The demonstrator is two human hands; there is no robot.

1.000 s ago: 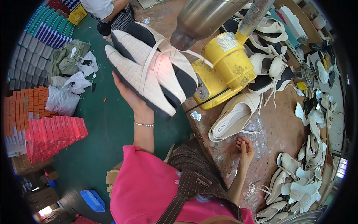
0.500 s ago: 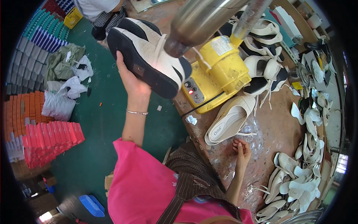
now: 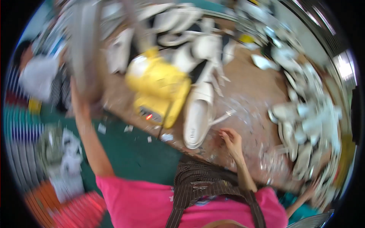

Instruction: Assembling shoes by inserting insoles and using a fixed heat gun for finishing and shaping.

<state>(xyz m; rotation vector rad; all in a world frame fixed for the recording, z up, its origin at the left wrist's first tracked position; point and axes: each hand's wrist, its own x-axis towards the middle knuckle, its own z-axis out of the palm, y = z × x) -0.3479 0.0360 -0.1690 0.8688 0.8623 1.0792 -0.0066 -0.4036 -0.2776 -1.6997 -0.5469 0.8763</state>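
Observation:
My left arm reaches to the far left, where my left hand (image 3: 78,93) is blurred and partly behind the grey metal barrel (image 3: 85,49) of a hot-air blower. Its fingers are hidden, so any hold does not show. The blower's yellow base (image 3: 159,83) stands on the table with a red light lit. A white shoe (image 3: 120,51) is just beyond it. Near the front edge lies a cream slip-on shoe (image 3: 197,114) with a loose strap. To its right my right hand (image 3: 232,142) hovers or rests over the tabletop, fingers loosely bent and empty.
White strappy shoes (image 3: 190,49) crowd the far side of the table (image 3: 247,91). Piled cream shoes and parts (image 3: 304,125) cover the right side, where another person's hand (image 3: 312,189) reaches in. Another person (image 3: 40,78) is at far left. Stacked boxes (image 3: 80,211) stand on the floor.
The view has swung to the right. My left arm has stretched farther out, and the pair of black-soled white shoes it held no longer shows in that hand. My right hand stays beside the cream shoe.

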